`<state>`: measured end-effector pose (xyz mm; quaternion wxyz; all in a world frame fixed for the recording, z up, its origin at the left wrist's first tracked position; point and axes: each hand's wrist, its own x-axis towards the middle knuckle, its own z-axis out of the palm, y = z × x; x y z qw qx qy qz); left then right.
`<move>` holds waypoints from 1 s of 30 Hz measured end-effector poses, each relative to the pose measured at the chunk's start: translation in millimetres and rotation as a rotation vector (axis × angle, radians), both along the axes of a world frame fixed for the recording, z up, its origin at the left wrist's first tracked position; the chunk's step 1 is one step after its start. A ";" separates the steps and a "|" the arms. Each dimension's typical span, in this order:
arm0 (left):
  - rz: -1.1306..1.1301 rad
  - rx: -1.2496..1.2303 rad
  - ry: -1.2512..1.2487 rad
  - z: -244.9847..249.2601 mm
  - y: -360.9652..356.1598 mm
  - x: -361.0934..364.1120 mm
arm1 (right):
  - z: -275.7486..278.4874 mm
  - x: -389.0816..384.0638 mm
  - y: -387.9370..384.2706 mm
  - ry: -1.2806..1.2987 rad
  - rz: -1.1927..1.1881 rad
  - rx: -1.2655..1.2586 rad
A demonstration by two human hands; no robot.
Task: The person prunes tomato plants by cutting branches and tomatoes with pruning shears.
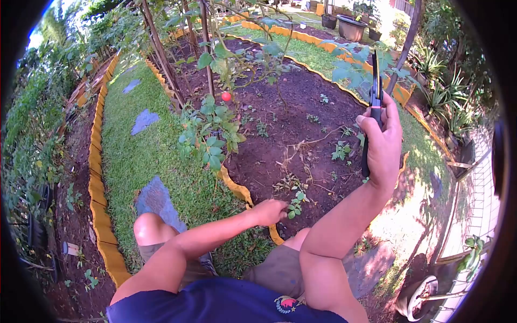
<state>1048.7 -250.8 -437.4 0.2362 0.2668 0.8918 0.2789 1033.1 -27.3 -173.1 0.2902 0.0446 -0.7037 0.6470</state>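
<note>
My left hand (pixel 271 212) is closed low over the edge of the soil bed, fingers curled together at a small leafy plant (pixel 295 204). Just where its stem meets my fingertips is hidden. Raised at the right, my right hand (pixel 383 141) wraps round a pair of black pruning shears (pixel 375 81), which point upward with the handle running down along the palm. A single red tomato (pixel 226 97) hangs on a leafy plant (pixel 211 134) ahead of my left hand. Dry vines (pixel 293 156) and small weeds (pixel 341 151) lie on the dark soil (pixel 264 124) between my hands.
Wavy yellow edging (pixel 235 185) borders the bed; another yellow strip (pixel 97 161) runs along the left. Grass (pixel 124 156) holds flat stepping stones (pixel 156 202). Brown stakes (pixel 161 59) stand in the bed. A brown pot (pixel 351 28) sits at the back, a pale pot (pixel 417 297) lower right.
</note>
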 end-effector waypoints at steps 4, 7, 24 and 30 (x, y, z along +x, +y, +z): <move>-0.225 -0.089 -0.126 -19.3 -63.2 14.8 | 0.3 -9.4 -4.3 0.043 0.000 0.008; -0.220 -0.150 -0.152 18.5 -97.1 -6.4 | -0.5 -8.6 -4.1 0.025 -0.010 0.007; -0.035 0.146 0.238 182.2 -114.2 -6.6 | -10.7 -36.4 -21.9 -0.092 0.228 -0.083; 0.435 0.380 0.451 213.8 -149.3 -39.1 | -57.0 -102.5 -84.8 -0.351 0.330 0.417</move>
